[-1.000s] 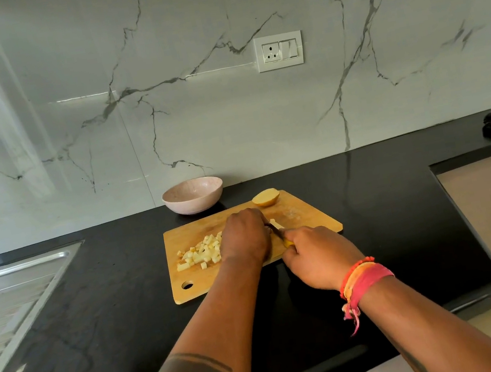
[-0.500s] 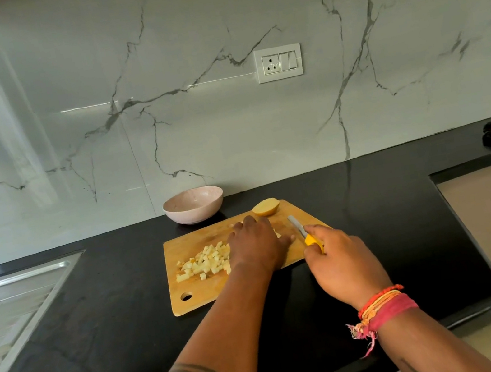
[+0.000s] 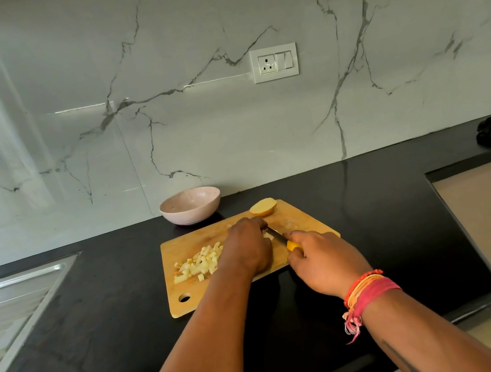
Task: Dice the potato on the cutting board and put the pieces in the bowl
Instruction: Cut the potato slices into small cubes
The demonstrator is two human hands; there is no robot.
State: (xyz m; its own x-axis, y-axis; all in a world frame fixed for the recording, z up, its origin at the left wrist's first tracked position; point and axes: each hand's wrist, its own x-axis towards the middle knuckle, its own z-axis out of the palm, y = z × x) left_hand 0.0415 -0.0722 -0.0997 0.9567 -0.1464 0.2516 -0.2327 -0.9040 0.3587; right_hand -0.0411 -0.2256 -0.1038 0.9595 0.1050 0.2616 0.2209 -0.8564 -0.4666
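One potato half (image 3: 263,207) is seen at the far edge of the one cutting board (image 3: 183,249); one heap of diced pieces (image 3: 200,262) lies beside the left hand (image 3: 246,246), whose grip cannot be told. One knife (image 3: 280,238) is gripped by the right hand (image 3: 322,259). One bowl (image 3: 190,205) stands behind.

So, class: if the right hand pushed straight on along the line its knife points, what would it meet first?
Most likely the left hand: the right hand aims the knife up-left, its tip right at the left hand's fingers and the potato piece hidden under them. Depth is unclear.
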